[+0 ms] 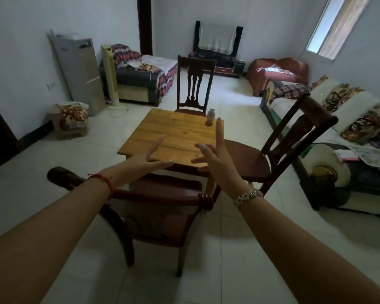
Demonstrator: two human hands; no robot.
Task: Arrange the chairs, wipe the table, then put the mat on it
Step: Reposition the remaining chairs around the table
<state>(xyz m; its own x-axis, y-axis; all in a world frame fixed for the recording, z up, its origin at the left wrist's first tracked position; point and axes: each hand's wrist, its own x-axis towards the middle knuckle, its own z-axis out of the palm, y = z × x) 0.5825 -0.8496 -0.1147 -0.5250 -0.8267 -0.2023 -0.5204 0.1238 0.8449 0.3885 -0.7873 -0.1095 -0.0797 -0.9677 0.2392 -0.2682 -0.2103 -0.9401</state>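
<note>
Wooden table (pixel 173 132) ringed by three chairs; left hand (pixel 147 159) and right hand (pixel 211 154) hover empty, fingers spread.

Bare forearms: a red string bracelet (pixel 103 179) on the left wrist, a silver chain bracelet (pixel 247 196) on the right.

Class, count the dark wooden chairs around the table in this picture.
3. One dark wooden chair at the far side of the square light wooden table, one at its right, one nearest the camera. Others may be out of frame.
</note>
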